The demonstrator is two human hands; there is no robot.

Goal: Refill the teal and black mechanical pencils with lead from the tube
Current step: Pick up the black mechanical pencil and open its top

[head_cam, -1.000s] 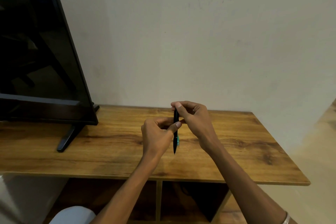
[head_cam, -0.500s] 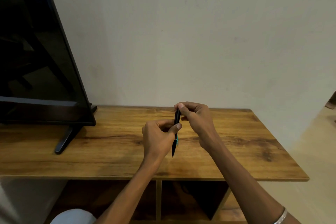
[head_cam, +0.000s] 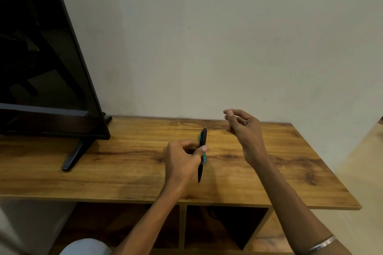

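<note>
We see the left hand (head_cam: 182, 159) above the middle of the wooden table (head_cam: 128, 174), its thumb and curled fingers pinching two pencils together. The black pencil (head_cam: 202, 151) stands nearly upright in that grip, its tip pointing down toward the table's near edge and its top end rising above the thumb. The teal pencil (head_cam: 204, 159) sits pressed behind the black one, so we make out only slivers of teal beside the black barrel above and below the thumb.

The right hand (head_cam: 243, 130) hangs apart from the pencils, raised over the table's far right part near the wall (head_cam: 207, 47). Its thumb and forefinger are drawn close together with the other fingers loosely bent; whether something small is pinched between the fingertips we cannot tell. A metal bangle (head_cam: 322, 244) circles that forearm.

A dark screen (head_cam: 41, 58) stands on the table's left end.
</note>
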